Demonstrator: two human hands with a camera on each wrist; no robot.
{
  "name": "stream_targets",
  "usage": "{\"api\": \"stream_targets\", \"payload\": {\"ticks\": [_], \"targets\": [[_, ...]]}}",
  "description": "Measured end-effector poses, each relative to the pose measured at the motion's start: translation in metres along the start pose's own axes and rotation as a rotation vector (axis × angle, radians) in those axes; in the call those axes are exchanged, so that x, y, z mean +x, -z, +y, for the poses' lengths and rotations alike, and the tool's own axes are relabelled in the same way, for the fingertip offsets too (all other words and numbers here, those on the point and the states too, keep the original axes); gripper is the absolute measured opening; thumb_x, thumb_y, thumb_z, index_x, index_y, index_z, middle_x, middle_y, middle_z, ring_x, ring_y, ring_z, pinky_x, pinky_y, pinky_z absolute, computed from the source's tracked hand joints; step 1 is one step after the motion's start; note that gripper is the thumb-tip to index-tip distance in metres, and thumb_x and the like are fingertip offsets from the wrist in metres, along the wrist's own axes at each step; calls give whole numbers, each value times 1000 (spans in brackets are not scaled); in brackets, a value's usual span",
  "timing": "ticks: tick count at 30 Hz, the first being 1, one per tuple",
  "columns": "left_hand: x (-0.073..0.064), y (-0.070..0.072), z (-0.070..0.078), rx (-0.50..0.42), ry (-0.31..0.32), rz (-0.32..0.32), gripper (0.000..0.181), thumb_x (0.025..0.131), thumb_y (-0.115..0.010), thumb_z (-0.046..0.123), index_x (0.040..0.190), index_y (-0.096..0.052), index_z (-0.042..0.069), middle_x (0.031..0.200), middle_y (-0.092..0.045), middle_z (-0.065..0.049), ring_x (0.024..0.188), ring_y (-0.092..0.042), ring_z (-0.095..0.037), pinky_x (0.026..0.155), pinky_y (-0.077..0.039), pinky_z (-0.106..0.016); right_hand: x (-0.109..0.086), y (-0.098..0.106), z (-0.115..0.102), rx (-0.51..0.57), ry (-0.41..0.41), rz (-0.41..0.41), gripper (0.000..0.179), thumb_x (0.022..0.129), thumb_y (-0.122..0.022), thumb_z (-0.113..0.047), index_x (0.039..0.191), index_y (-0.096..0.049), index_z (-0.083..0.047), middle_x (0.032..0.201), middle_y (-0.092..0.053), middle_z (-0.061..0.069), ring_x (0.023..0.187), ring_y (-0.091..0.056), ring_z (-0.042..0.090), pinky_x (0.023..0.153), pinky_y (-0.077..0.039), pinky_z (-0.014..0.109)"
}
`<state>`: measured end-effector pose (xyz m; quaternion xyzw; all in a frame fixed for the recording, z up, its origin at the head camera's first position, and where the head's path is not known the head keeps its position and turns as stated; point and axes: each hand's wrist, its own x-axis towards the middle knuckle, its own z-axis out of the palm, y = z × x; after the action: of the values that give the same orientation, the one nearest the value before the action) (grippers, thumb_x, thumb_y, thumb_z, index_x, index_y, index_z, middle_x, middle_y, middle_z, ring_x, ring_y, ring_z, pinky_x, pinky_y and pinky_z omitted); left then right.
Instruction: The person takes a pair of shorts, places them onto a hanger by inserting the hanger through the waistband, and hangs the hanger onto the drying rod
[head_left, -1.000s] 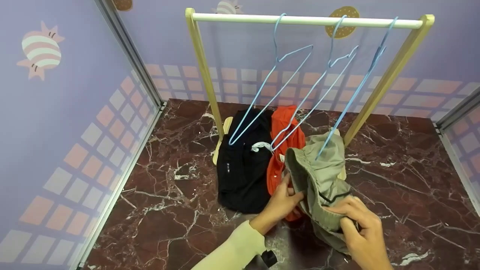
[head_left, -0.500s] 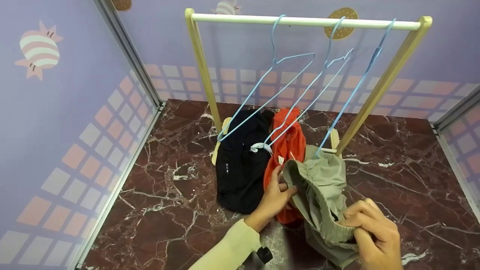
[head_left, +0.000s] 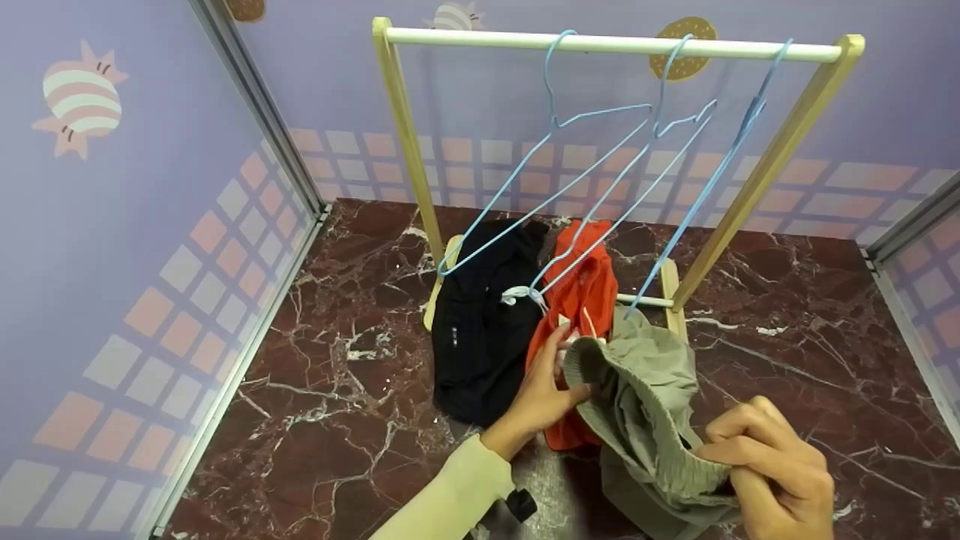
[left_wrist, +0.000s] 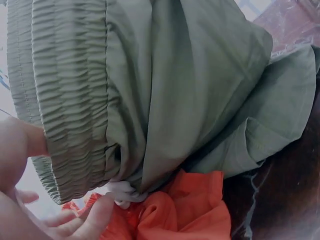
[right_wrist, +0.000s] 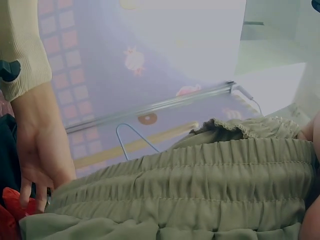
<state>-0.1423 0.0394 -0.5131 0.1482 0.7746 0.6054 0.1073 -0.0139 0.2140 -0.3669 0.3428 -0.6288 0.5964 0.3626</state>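
A pair of olive-green shorts (head_left: 660,367) with a gathered elastic waistband (left_wrist: 75,100) is held up off the floor at the front right, its waist opening stretched wide. My left hand (head_left: 540,394) has its thumb hooked inside the left end of the waistband, the other fingers outside it. At the opposite end, my right hand (head_left: 780,465) pinches the waistband with curled fingers. An orange garment (head_left: 585,274) lies just behind my left hand; its white cord shows near the fingertips. Left of that is a black garment (head_left: 480,352) with a white tie.
A wooden rack (head_left: 409,150) with a white top bar (head_left: 480,39) stands behind the clothes. Several blue wire hangers hang from it, including a left hanger (head_left: 510,180) and a right hanger (head_left: 697,199). Patterned panels (head_left: 150,225) enclose the marbled floor (head_left: 337,420).
My right hand has moved right and slightly down, drawing the waistband wider. My left hand has shifted a little left. The shorts have come nearer, uncovering the rack's lower bar. The hangers sway slightly.
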Motion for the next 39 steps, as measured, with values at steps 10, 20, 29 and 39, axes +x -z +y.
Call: {"api": "stream_targets", "payload": {"ticks": [10, 20, 29, 39], "targets": [[-3, 9, 10, 60, -205, -142, 70, 73, -69, -6, 136, -49, 18, 147, -45, -4, 142, -36, -23, 114, -28, -45, 6, 8, 0, 21, 96, -11, 40, 63, -28, 27, 66, -66, 13, 77, -61, 18, 74, -42, 18, 69, -32, 22], [0, 12, 4, -33, -147, -131, 25, 74, -73, -6, 87, -51, -2, 111, -68, -13, 103, -60, -22, 90, -45, -28, 7, 23, -1, -68, 35, 15, 42, 59, -27, 26, 64, -67, 12, 77, -63, 16, 74, -41, 15, 69, -31, 19], [-3, 21, 4, -18, -171, -93, 22, 78, -66, -1, 79, -44, 4, 78, -50, 1, 74, -48, -4, 70, -36, -18, 9, 33, -5, -179, -36, 129, 39, 63, -29, 28, 61, -65, 14, 76, -64, 13, 73, -45, 15, 70, -38, 17], [-9, 35, 17, -57, -159, -93, 24, 80, -61, -5, 77, -38, -1, 71, -31, 0, 64, -34, -4, 64, -29, -20, 10, 41, -4, -303, -131, 203, 40, 64, -28, 30, 61, -64, 14, 77, -67, 3, 71, -45, 11, 67, -35, 15]]}}
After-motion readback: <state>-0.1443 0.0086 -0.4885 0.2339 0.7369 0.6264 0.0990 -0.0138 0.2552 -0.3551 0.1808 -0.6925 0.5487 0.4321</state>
